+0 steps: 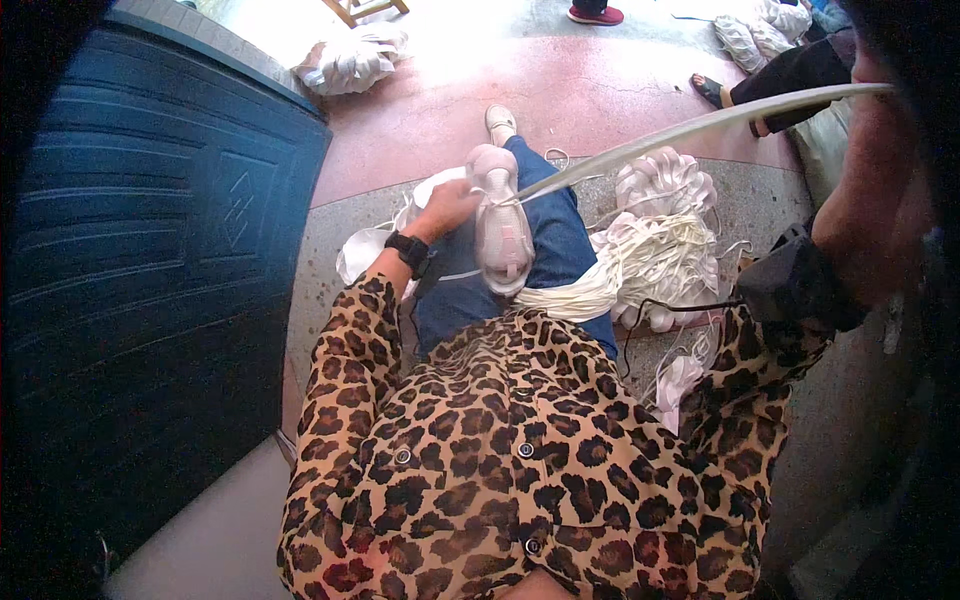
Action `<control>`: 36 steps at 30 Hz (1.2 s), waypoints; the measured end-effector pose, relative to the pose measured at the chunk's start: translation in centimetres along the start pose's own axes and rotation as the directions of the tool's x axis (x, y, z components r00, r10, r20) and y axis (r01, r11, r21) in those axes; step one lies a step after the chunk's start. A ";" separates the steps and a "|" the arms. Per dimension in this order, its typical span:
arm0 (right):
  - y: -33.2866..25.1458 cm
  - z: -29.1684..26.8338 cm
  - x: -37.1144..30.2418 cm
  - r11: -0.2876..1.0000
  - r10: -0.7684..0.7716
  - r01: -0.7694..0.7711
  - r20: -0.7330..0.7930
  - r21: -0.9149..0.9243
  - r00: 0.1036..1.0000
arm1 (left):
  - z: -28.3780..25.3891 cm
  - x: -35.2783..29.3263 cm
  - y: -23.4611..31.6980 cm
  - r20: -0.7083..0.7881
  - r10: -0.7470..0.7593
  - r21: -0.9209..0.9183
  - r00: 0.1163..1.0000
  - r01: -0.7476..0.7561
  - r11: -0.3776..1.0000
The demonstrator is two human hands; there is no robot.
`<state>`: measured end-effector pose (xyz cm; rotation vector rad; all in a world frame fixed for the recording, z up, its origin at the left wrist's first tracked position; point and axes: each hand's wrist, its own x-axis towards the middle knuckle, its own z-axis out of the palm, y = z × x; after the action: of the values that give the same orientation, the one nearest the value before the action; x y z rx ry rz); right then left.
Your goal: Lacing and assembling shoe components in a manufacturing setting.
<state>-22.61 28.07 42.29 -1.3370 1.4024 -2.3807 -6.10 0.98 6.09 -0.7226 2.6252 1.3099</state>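
Observation:
A pale pink shoe upper (503, 240) rests lengthwise on my lap, over blue jeans. My left hand (452, 208), with a dark watch on the wrist, grips its left side near the lacing. From the lacing a white shoelace (690, 130) stretches up to the right, blurred by motion. Its far end meets my raised right hand (876, 68) at the dark rim of the picture; the fingers there are barely visible, closed on the lace. A thick bundle of white laces (575, 298) hangs across my right thigh.
Stacked pale shoe uppers (665, 185) lie on the floor to the right, and white pieces (362, 255) to the left. A dark blue panelled door (170, 220) stands at my left. Further off are a stuffed bag (355, 60), a red shoe (596, 16) and another person's sandalled foot (708, 92).

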 end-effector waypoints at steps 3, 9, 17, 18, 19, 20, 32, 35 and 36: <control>-0.6 -0.5 -0.4 0.999 -0.036 0.036 -0.017 -0.017 0.999 | -0.3 0.8 -0.6 -0.128 0.217 0.062 0.968 -0.210 0.976; -1.9 -0.9 0.6 0.992 -0.076 0.070 -0.051 -0.108 0.996 | 2.5 2.7 5.5 0.151 0.463 0.472 0.873 -0.475 0.742; 0.1 -0.5 -0.5 0.989 -0.001 -0.015 -0.107 -0.149 0.994 | 5.1 5.7 3.9 0.393 0.288 0.433 0.873 -0.453 0.779; 0.8 -0.3 -0.5 0.991 0.027 -0.042 -0.116 -0.129 0.993 | 4.9 7.1 3.2 0.378 0.195 0.405 0.905 -0.351 0.845; 1.3 -0.1 -0.4 0.991 0.053 -0.069 -0.130 -0.119 0.990 | 4.5 8.3 3.1 0.399 0.133 0.409 0.907 -0.306 0.860; 1.5 -0.2 -0.2 0.993 0.114 -0.116 -0.053 -0.031 0.992 | 4.5 8.8 2.8 0.386 0.179 0.413 0.905 -0.343 0.843; 2.2 -0.5 0.5 0.982 0.190 -0.190 -0.020 0.020 0.982 | 4.5 8.0 6.5 0.442 0.053 0.376 0.895 -0.238 0.895; 1.5 0.2 0.6 0.979 0.204 -0.204 -0.032 -0.013 0.979 | 3.2 7.4 9.2 0.520 -0.037 0.500 0.853 -0.269 0.823; 1.0 0.3 0.7 0.980 0.192 -0.193 -0.026 -0.047 0.981 | 3.1 7.4 8.8 0.495 0.039 0.470 0.868 -0.305 0.828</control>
<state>-23.17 26.91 42.09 -1.1315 1.5292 -2.2557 -17.03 5.17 8.25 -0.0539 2.4844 0.5927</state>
